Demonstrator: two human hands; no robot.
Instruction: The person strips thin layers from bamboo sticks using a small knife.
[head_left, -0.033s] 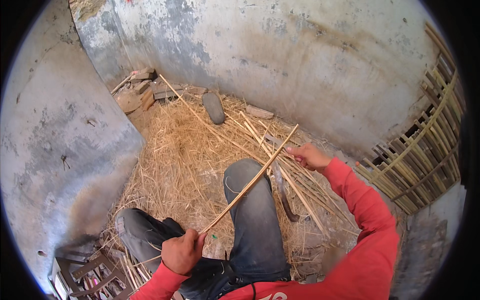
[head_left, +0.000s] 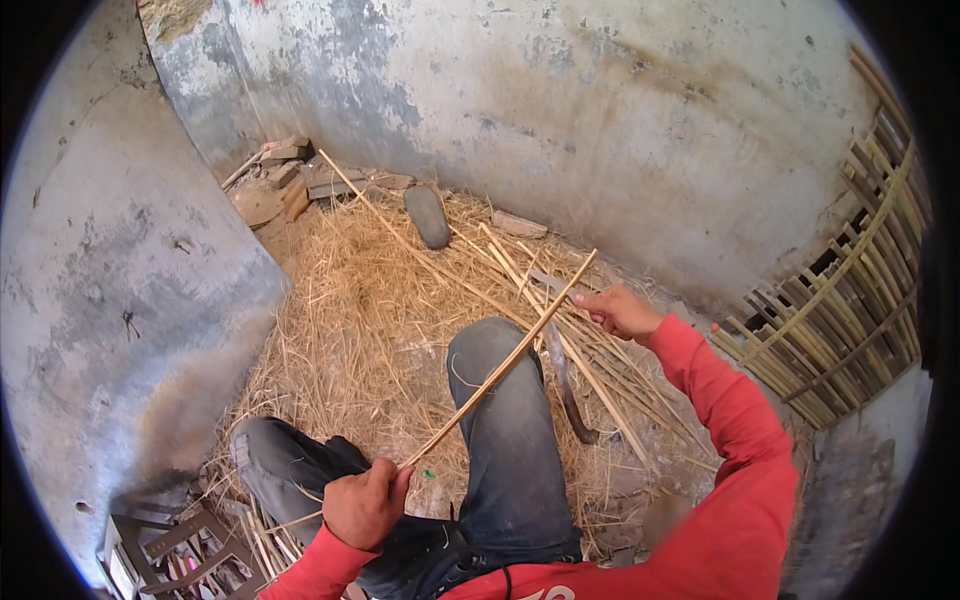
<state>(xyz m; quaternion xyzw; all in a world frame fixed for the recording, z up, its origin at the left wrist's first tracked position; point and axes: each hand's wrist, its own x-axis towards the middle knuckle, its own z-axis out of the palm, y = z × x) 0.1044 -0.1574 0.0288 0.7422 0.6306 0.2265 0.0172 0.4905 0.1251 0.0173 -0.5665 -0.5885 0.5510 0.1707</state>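
My left hand [head_left: 365, 503] is closed around the lower end of a long, thin bamboo strip [head_left: 490, 382]. The strip slants up to the right across my raised knee, its far end past my right hand. In my right hand [head_left: 620, 313] is a knife [head_left: 549, 281], its grey blade crossing the strip near that far end; the fingers hide most of its handle. Beyond the knee, a bladed tool with a dark curved handle [head_left: 572, 400] lies on the ground beside several loose bamboo strips [head_left: 610, 385].
Pale shavings [head_left: 345, 310] cover the ground around my legs. A rounded grey stone [head_left: 427, 216] and bricks [head_left: 287, 160] lie by the worn wall [head_left: 560, 110]. A bamboo slat panel [head_left: 850, 290] leans at the right. A brown frame or rack [head_left: 190, 550] stands low at the left.
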